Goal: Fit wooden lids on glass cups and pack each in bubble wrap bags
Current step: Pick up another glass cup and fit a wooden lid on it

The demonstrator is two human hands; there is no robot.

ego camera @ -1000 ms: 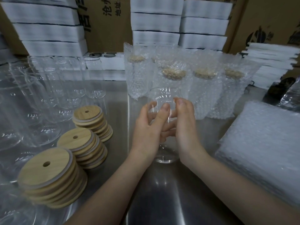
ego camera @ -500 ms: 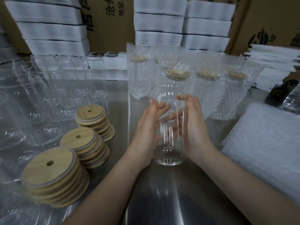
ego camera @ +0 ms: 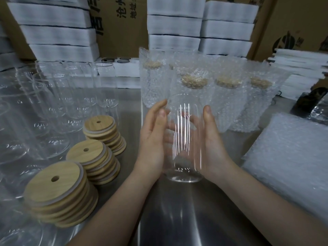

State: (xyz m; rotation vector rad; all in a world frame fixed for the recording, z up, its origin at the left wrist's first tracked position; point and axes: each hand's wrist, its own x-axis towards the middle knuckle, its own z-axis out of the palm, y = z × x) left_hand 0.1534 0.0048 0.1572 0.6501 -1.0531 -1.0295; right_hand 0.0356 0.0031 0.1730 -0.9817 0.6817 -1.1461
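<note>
A clear glass cup point(ego camera: 184, 153) without a lid stands upright between my hands over the steel table point(ego camera: 186, 219). My left hand point(ego camera: 152, 139) presses its left side with a flat palm and straight fingers pointing up. My right hand point(ego camera: 211, 142) cups the right side, thumb up, its fingers reaching round behind the glass. Three stacks of round wooden lids point(ego camera: 58, 194) with straw holes lie to the left. Several lidded cups packed in bubble wrap bags point(ego camera: 195, 89) stand behind the cup. A pile of flat bubble wrap bags point(ego camera: 291, 157) lies at the right.
Several bare glass cups point(ego camera: 53, 107) crowd the table's left side. White foam boxes point(ego camera: 56, 32) and cardboard cartons point(ego camera: 292, 23) are stacked along the back. A dark object point(ego camera: 308, 98) sits at the far right.
My hands have opened apart from an overlapping grip around the cup. The left fingers are now straight beside it. The cup stays upright in about the same place.
</note>
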